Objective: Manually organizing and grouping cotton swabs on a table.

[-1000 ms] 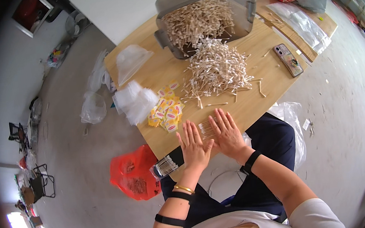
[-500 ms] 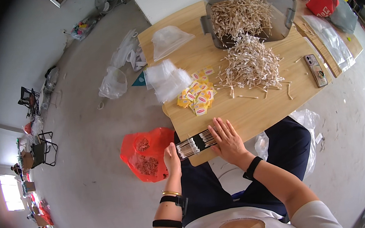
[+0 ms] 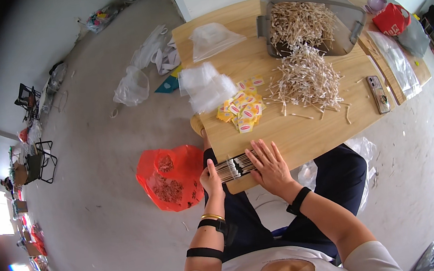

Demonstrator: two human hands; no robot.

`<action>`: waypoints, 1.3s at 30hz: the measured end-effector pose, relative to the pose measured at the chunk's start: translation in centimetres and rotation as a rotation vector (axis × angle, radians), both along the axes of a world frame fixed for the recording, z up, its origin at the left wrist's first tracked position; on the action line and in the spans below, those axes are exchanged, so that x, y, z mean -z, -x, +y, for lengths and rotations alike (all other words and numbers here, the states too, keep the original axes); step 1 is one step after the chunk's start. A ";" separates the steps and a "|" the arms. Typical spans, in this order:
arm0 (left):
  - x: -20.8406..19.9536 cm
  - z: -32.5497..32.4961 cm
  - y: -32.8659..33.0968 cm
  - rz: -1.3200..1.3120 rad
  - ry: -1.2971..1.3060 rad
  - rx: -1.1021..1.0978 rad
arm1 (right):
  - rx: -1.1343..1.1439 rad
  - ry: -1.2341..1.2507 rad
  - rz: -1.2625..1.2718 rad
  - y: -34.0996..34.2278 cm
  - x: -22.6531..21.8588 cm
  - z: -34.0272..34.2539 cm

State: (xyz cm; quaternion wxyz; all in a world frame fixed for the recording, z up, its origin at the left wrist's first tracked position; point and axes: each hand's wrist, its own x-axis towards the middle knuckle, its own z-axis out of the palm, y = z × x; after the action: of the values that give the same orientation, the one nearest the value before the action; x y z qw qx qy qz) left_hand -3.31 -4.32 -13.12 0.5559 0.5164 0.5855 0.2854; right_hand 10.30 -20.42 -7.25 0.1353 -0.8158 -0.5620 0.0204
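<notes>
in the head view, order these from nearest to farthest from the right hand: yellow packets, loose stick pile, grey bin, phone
1. yellow packets, just beyond the right hand, slightly left.
2. loose stick pile, farther up, to the right.
3. phone, near the table's right edge.
4. grey bin, at the far end.

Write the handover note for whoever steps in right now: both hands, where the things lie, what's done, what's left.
Left hand: at the table's near edge, gripping the end of a row of thin sticks.
Right hand: flat, fingers spread, pressing on that row.
On the wooden table: loose stick pile, grey bin with more sticks, yellow packets, clear bags, phone.
Red bag on the floor to the left.
Done: one row lined up.
Left: the big pile and bin remain unsorted.
</notes>
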 end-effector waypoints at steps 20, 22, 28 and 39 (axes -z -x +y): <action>0.9 1.4 3.1 0.001 -0.231 0.141 | -0.031 0.071 0.051 1.4 -0.6 2.2; 0.7 1.0 2.5 0.061 -0.305 0.141 | -0.034 0.084 0.033 1.5 -0.4 2.3; 0.0 0.4 2.0 0.163 -0.456 0.121 | -0.072 0.133 0.030 3.8 -0.3 3.7; 1.2 1.6 2.8 0.133 -0.411 0.203 | -0.120 0.018 0.079 2.9 0.3 3.4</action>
State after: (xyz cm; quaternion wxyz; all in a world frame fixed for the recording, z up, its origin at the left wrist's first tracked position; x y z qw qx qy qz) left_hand -6.10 -2.70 -14.35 0.4252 0.6928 0.4953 0.3065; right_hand 7.41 -16.99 -7.52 0.1484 -0.7805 -0.6038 0.0656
